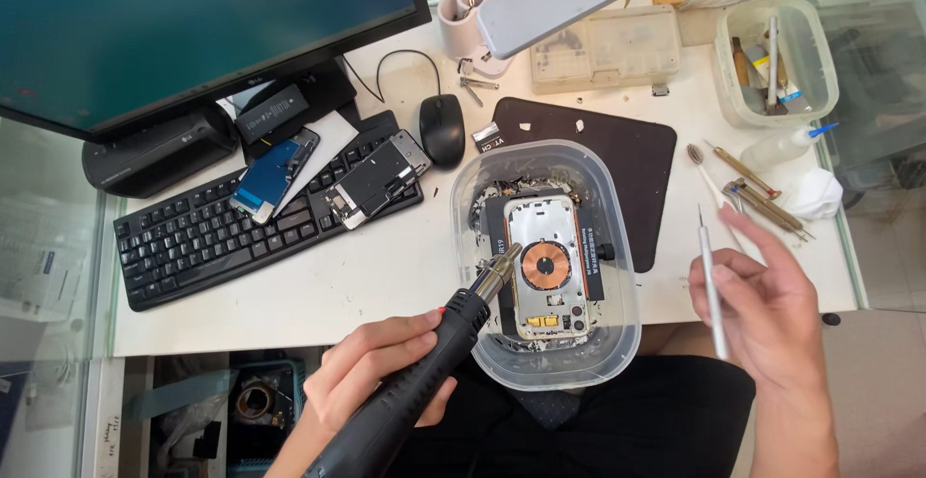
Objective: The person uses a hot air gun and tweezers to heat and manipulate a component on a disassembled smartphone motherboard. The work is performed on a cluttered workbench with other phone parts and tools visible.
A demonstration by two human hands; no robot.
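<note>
The opened phone back [548, 268] lies flat inside a clear plastic tub [617, 343] at the near edge of the white counter [386, 275], its long axis running away from the person toward the black mat [637, 160] behind the tub, with a copper coil [545, 267] showing round in its middle. From where I stand, the left hand [381, 367] is the nearer one: its grip is wrapped tight around the black handle of a hot-air tool [424, 382], which slants up and to the right so that the metal nozzle [497, 271] reaches over the tub's rim and ends just beside the coil, at the phone's left edge. The phone therefore lies straight ahead of that nozzle, up and to the right of the left hand. The right hand [772, 319] hovers well apart to the right of the tub, its grip pinching a thin metal pick [711, 285] that stands nearly upright, point upward. Farther back sit a black keyboard [241, 232] with two more opened phones resting on it, a dark monitor [193, 34], a black mouse [442, 129], and a second tub [776, 58] of tools. A few loose brass-coloured tools [757, 189] lie by the right hand.
</note>
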